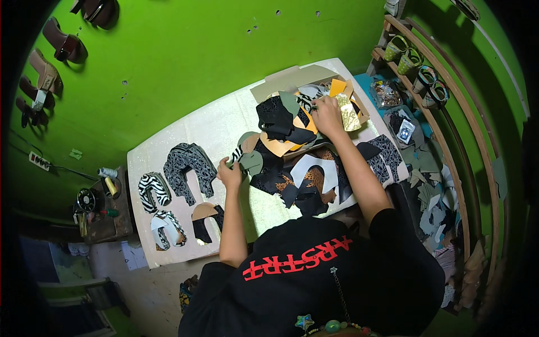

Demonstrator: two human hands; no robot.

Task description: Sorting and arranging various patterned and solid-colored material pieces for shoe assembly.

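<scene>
A small zebra-print strip, striped black and white, is held at a tilt near the table's middle, with its lower part hidden. A gray-green piece with a rounded edge is just beside it; it is hard to tell if they touch. The open cardboard box is full of cut pieces, all jumbled up. A black lacy-looking piece is near the left end. A shiny, crinkly gold piece is at the right.

Worn are a black short-sleeved T-shirt with bold red lettering, a thin star-tipped chain and colourful beads.
</scene>
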